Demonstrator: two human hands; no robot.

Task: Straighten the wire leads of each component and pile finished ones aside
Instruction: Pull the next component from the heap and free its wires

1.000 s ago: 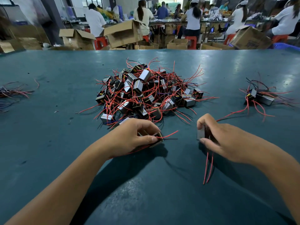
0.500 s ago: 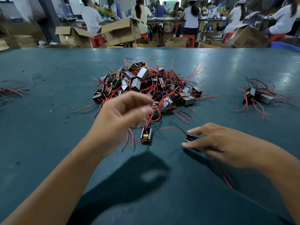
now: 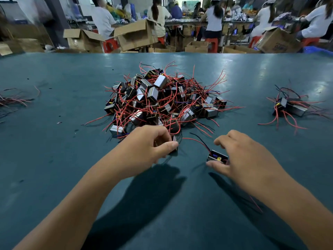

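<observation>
A few finished ones (image 3: 290, 107) lie far right; the big pile (image 3: 162, 101) remains. The left hand (image 3: 144, 147) pinches one component (image 3: 174, 141), the right hand (image 3: 243, 159) another component (image 3: 216, 156).

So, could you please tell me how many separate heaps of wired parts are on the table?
3: the big heap mid-table beyond the hands, a small heap at the right, and a bunch at the left edge, partly cut off, so more may lie out of view.

Teal table (image 3: 54, 159) surface, small dark specks at left. Open cardboard boxes (image 3: 137, 36) beyond far edge. Seated workers (image 3: 103, 18) at benches, red stools (image 3: 110, 45).
</observation>
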